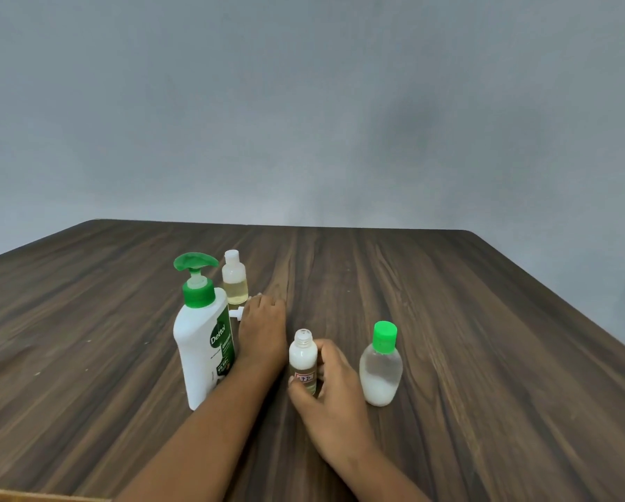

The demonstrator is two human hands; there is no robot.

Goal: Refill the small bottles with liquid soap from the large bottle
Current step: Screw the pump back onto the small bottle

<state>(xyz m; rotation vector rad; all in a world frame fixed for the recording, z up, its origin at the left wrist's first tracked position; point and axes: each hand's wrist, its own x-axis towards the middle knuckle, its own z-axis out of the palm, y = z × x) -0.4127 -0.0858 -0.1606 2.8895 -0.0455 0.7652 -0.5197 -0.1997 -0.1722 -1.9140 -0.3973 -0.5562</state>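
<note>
A large white soap bottle with a green pump stands upright on the wooden table. My right hand grips a small uncapped bottle that holds white liquid and stands on the table. My left hand lies flat beside the large bottle, its fingers reaching toward a small white cap. Behind the cap stands a small capped bottle of yellowish liquid. To the right stands a small green-capped bottle partly filled with white liquid.
The dark wooden table runs back to a grey wall. Its far edge and rounded right corner are in view. A light strip of the near edge shows at the bottom left.
</note>
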